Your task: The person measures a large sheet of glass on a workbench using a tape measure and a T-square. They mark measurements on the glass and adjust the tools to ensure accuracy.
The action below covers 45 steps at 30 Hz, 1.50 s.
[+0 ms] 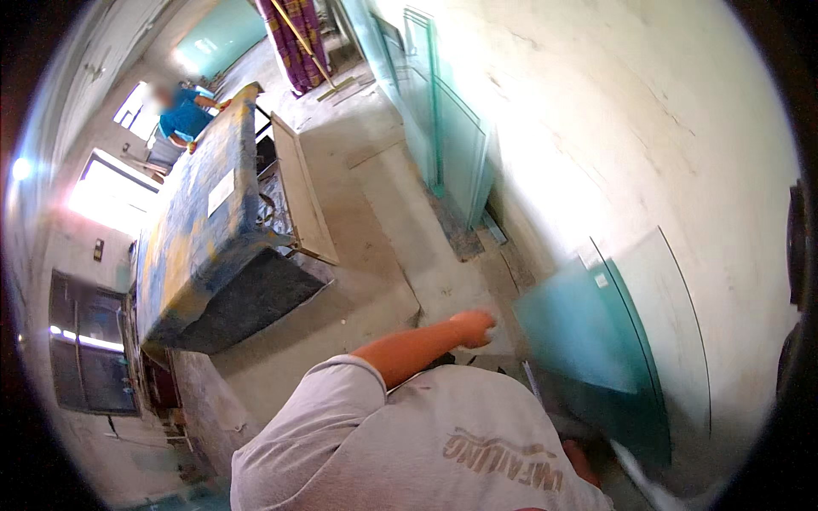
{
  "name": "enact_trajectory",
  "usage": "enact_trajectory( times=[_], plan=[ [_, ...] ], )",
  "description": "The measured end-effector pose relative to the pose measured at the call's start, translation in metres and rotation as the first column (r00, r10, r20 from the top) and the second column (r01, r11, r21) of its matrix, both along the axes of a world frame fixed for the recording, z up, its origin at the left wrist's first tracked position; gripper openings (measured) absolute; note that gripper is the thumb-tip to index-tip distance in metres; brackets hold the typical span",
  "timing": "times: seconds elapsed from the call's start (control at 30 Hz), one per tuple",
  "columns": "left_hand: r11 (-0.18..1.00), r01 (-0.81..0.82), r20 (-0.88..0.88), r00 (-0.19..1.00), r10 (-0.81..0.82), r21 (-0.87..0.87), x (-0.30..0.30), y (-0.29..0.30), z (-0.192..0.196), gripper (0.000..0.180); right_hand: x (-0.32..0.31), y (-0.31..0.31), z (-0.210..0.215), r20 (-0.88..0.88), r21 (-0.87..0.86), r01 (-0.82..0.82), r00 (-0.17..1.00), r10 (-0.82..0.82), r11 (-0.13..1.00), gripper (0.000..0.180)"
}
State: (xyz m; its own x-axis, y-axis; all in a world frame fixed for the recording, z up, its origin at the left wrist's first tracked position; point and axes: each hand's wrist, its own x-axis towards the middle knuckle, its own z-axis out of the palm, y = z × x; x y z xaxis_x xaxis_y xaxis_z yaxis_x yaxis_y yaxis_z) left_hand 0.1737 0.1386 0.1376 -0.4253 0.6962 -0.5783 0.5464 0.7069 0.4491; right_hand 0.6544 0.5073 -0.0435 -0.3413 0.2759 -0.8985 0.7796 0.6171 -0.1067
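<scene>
A pale, cracked plaster wall (613, 145) lines the right side of a daylit workshop, its scuffed bare floor (358, 230) looking hard enough to chip any dropped edge. On the left stands a long worktable covered in a mottled blue-and-yellow cloth (196, 255), with boards and clutter visible beneath its top. At its far end a co-worker in a blue top (183, 115) leans in, hands on the cloth. Farther along the right wall, tall glass sheets (439, 128) stand close together. Near at right, beside the wearer in the gray T-shirt (417, 434), a blue-green glass pane (588, 341) leans toward the wall in front of a clearer glass pane (682, 324). Both are likely heavy for their thinness, rigid, slick on the face and quick to crack at a corner; the edges may be sharp. The sounder hold is probably with two hands spread along opposite edges, gloved, keeping the sheet upright rather than flat. The bare left hand (475, 328) hangs over the floor just left of the blue-green pane, apart from it, fingers seemingly curled; blur leaves its grip uncertain. The right hand or forearm (581, 462) shows only as a sliver past the shirt, its hold impossible to tell. A small whitish label (601, 279) marks the glass near its upper edge.
</scene>
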Motion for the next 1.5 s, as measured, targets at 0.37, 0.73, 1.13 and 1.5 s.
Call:
enact_trajectory(
  times=[0.37,0.73,1.13,1.5],
  plan=[
    [0.781,-0.477,-0.114,0.873,0.474,-0.403,0.050,-0.487,-0.207,0.042,-0.301,-0.115,-0.026,-0.097,0.039,-0.508,0.855,0.509,0.861,0.035],
    [0.436,-0.850,0.119,0.420,0.900,-0.297,0.000,-0.605,-0.171,0.056,-0.574,-0.322,0.090,-0.361,0.162,-0.436,0.809,0.464,0.885,0.031],
    [0.196,-0.931,0.121,0.166,0.979,-0.309,-0.180,-0.637,-0.158,0.049,-0.872,-0.502,0.162,-0.538,0.037,-0.682,0.602,0.590,0.730,0.037],
    [-0.062,-0.998,0.081,-0.061,0.995,0.010,-0.465,-0.629,0.040,0.039,-1.160,-0.630,0.195,-0.615,-0.470,-0.789,0.614,0.494,0.396,0.027]
  ],
)
